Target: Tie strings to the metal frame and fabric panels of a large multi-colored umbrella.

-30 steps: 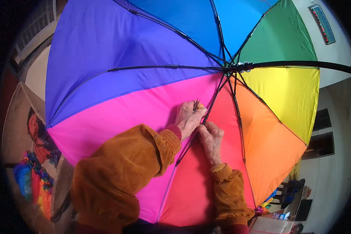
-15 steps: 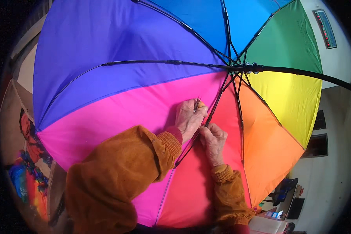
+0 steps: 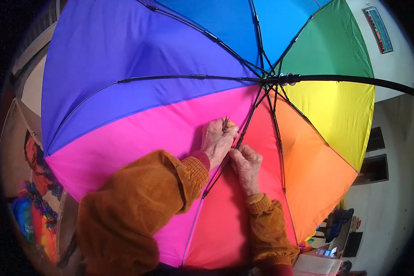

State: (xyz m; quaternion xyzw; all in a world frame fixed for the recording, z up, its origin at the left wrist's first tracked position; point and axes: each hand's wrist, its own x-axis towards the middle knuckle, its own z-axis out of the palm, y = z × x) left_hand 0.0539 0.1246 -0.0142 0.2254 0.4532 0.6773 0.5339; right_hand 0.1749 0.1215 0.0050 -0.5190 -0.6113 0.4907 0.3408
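We've barely shifted: our left hand (image 3: 217,140) grips a pointed tool (image 3: 225,124), our right hand (image 3: 247,163) clenches something unclear, work staying at one umbrella rib (image 3: 249,120).

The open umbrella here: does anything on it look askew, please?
Yes: the left rib bows away from the purple-pink seam, whereas the pink-red rib follows its own closely; perhaps it's unfastened there.

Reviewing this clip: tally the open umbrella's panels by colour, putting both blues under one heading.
Purple panel: 1
Pink panel: 1
Red panel: 1
Orange panel: 1
Yellow panel: 1
Green panel: 1
Blue panels: 2
Total: 8
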